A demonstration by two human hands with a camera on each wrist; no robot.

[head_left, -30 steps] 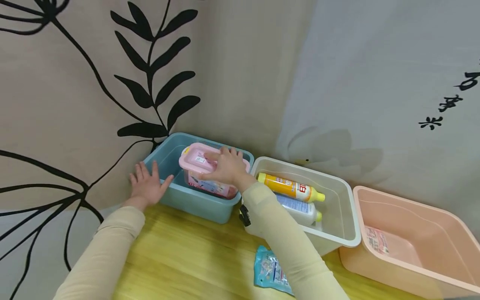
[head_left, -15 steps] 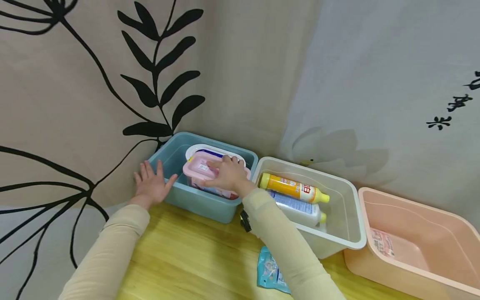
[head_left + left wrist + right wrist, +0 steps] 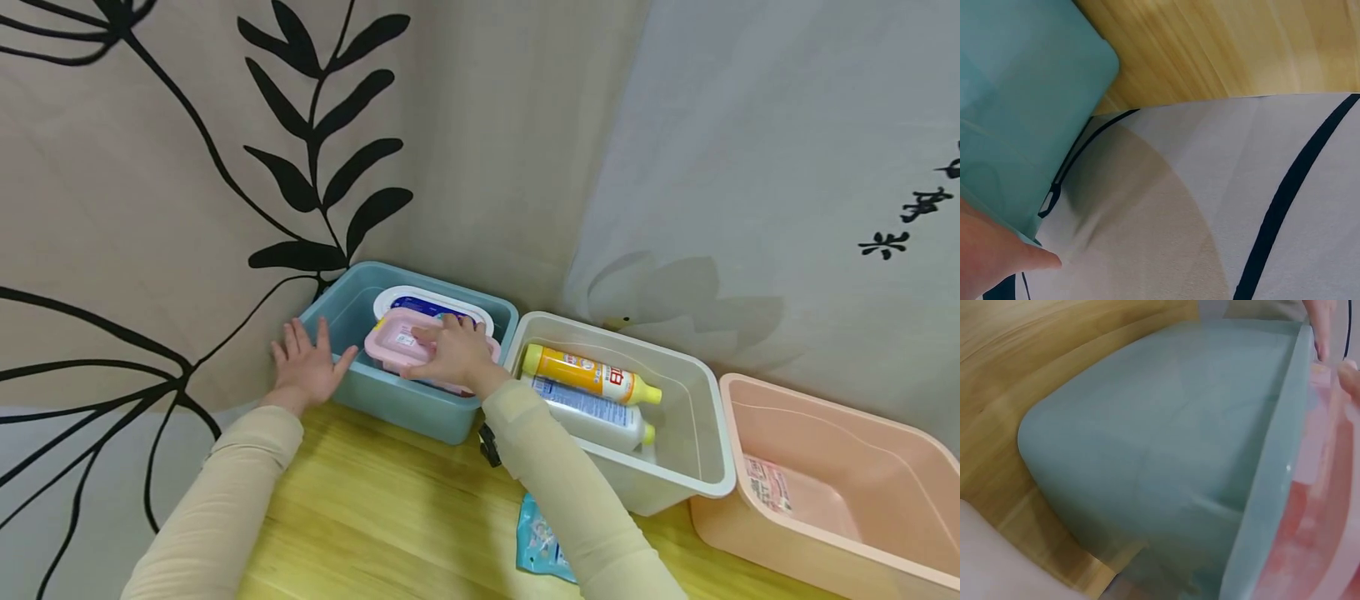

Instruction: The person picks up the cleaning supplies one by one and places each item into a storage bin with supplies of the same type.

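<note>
A pink-lidded plastic box (image 3: pixel 393 335) sits low inside the blue bin (image 3: pixel 405 412), at the left of the row. My right hand (image 3: pixel 459 354) spans its lid from above, thumb on the near side and fingers on the far side, gripping it. In the right wrist view, the box's pink side (image 3: pixel 1316 440) shows just past the bin's rim, with a fingertip (image 3: pixel 1350 380) at the top edge. Behind it lies a white-rimmed container with a dark blue label (image 3: pixel 408 305). My left hand (image 3: pixel 306 371) rests with spread fingers on the bin's left end.
To the right stands a cream bin (image 3: pixel 686 433) holding a yellow bottle (image 3: pixel 585 372) and a white bottle (image 3: pixel 592 417). Beyond it is a peach bin (image 3: pixel 832 542) with a label inside. A turquoise packet (image 3: pixel 540 542) lies on the wooden table (image 3: pixel 375 517), partly under my right sleeve.
My right hand has lowered the pink-lidded box deeper into the blue bin, uncovering the white-rimmed container behind it. The left hand stays at the bin's end. The view shifts slightly.
</note>
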